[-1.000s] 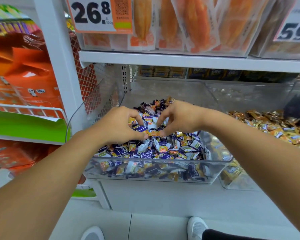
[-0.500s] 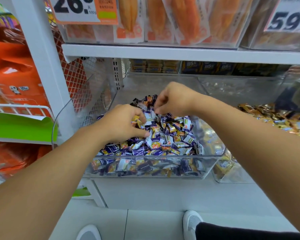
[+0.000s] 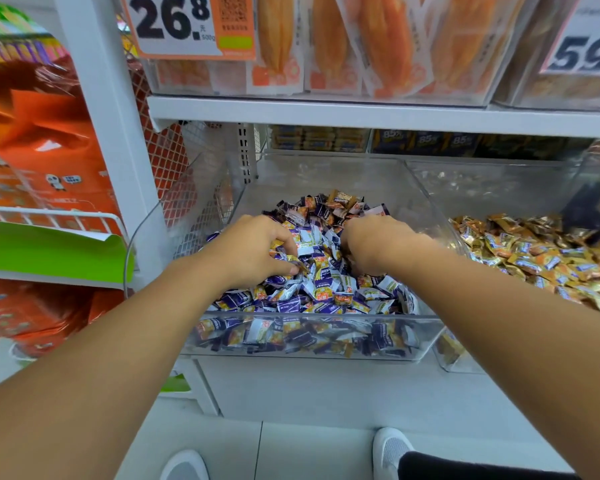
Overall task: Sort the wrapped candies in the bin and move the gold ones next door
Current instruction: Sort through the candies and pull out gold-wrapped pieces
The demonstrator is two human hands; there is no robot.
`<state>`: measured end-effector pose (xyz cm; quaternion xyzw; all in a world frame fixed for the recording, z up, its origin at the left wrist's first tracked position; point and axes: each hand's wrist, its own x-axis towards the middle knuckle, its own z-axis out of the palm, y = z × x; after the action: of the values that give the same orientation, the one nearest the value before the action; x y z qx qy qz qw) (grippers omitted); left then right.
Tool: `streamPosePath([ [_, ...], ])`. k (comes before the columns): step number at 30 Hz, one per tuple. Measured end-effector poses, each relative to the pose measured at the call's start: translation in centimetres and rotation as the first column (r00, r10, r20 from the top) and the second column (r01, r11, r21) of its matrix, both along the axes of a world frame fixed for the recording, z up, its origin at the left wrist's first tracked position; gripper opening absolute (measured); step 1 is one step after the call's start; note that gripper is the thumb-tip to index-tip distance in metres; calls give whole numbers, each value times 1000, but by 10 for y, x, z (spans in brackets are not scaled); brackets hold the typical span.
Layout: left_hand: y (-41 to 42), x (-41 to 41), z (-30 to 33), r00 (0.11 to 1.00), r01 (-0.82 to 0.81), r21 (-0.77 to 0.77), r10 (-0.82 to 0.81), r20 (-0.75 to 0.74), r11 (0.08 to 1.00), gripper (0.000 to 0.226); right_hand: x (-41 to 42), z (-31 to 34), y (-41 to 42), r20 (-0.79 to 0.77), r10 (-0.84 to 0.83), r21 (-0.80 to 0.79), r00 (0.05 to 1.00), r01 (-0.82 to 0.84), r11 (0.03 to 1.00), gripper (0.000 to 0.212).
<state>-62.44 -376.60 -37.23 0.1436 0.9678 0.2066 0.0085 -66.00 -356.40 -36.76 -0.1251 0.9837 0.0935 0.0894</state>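
Left hand [image 3: 253,249] grip pinches a gold candy [image 3: 300,264] above the bin [image 3: 309,341]

My right hand [image 3: 371,244], which half a second ago was lifted over the back of the purple candies [image 3: 322,289] with its fingertips pinched, has come back down and now digs into the heap, knuckles up and fingers buried among the wrappers. My left hand [image 3: 253,251] has slid a little further in as well, and a gold-wrapped candy [image 3: 296,263] now shows at its thumb and curled fingers [image 3: 284,239]. My view has also tipped, so the price tag [image 3: 191,24] on the shelf above sits fuller in frame than before.
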Motion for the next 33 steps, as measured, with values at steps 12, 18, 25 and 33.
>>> streamPosePath([
  [12,1,9,11,966,-182,512,56,252,840,22,6,12,6,67,-39,56,997,35,998,30],
  [18,4,20,15,930,-197,565,-29,366,801,18,6,28,12,184,-58,-365,981,123,923,11],
  [25,46,31,44,947,-117,729,-144,285,675,15,69,96,61,618,259,-778,743,625,65,24],
  [33,160,30,54,974,56,658,-186,129,751,14,89,72,168,718,61,-594,694,656,-466,62],
])
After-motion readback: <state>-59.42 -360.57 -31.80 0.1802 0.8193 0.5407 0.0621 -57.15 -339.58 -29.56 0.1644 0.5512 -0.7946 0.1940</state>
